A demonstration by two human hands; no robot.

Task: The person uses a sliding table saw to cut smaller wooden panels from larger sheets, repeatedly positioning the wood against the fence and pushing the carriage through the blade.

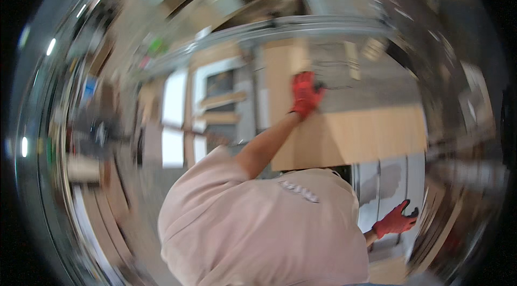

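Observation:
The picture is smeared by motion. My left hand (306, 95), in a red glove, reaches forward and is closed over the far left corner of a light wooden board (355, 135). The board lies flat on a grey machine table (371, 89). My right hand (396, 221), also in a red glove, hangs low at the right beside my pink shirt. Its fingers are spread and it holds nothing. It is apart from the board, over pale grey panels (385, 181).
A long metal rail (301, 26) crosses behind the table. White and wooden panels (175, 119) lie to the left of the board. Stacked boards (102, 210) stand along the left floor, and more boards lean at the lower right (441, 221).

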